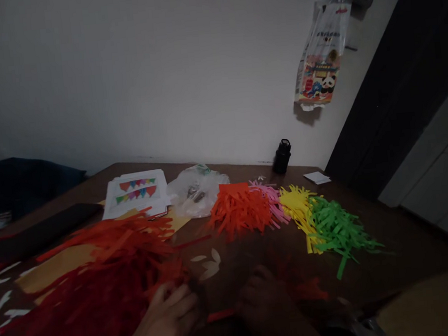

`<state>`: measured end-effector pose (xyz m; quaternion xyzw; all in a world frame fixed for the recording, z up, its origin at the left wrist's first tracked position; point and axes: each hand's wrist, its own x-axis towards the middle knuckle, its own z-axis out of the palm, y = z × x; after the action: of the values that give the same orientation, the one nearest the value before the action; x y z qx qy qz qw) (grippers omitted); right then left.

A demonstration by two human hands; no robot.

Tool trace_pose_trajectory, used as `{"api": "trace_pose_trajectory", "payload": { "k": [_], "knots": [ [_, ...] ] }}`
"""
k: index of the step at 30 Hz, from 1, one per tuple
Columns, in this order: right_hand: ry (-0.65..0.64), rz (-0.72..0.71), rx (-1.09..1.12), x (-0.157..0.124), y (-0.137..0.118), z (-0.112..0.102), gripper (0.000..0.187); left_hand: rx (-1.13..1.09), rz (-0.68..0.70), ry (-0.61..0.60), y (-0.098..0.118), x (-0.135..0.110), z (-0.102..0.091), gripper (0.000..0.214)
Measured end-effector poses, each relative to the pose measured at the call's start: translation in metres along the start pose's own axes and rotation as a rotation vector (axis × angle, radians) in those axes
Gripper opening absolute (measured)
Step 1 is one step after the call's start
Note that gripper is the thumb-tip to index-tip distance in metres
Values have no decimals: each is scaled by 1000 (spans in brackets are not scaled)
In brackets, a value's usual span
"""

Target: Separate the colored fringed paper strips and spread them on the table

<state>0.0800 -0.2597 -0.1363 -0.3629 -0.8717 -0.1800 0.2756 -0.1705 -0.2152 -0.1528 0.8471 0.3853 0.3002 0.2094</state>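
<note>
My left hand (176,312) is closed, its curled fingers on orange paper strips (173,272) at the edge of a large heap. Dark red paper strips (83,308) make up most of that heap. Opposite it, my right hand (262,296) lies in deep shadow with its fingers curled. One end of an orange paper strip (221,315) meets this hand between the two. More orange strips (311,290) show dimly just right of it. A few pale petal-shaped pieces (211,264) lie on the table beyond my hands.
Fringed bundles in orange (239,208), pink (272,200), yellow (297,206) and green (343,228) form a row. Behind are printed sheets (135,192), a plastic bag (198,189) and a black bottle (282,157). A person's dark sleeve (27,179) is at left. White scraps (1,301) lie below.
</note>
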Motion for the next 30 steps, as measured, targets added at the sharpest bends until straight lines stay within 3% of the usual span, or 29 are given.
{"api": "trace_pose_trajectory", "payload": {
  "k": [3, 7, 10, 14, 20, 25, 30],
  "knots": [
    [-47, 42, 7, -6, 1, -5, 21, -27, -25, -17, 9, -2, -3, 38],
    [-38, 140, 45, -6, -4, -5, 19, 198, 48, -88, 39, 1, -10, 21],
    [-33, 246, 54, -6, -9, -1, 16, 287, -32, -125, 53, 5, -11, 20],
    [-77, 297, 15, -4, -11, -1, 18, 357, -157, -187, 59, 11, -9, 25],
    [-148, 358, 153, -6, -7, -5, 17, 345, -184, -223, 62, 12, -13, 29],
    [-197, 437, 39, -7, -9, -1, 16, 355, -67, -97, 45, 7, -7, 22],
    [-186, 506, 101, 1, -13, -10, 16, 559, 278, 72, 25, 11, 0, 17]
  ]
}}
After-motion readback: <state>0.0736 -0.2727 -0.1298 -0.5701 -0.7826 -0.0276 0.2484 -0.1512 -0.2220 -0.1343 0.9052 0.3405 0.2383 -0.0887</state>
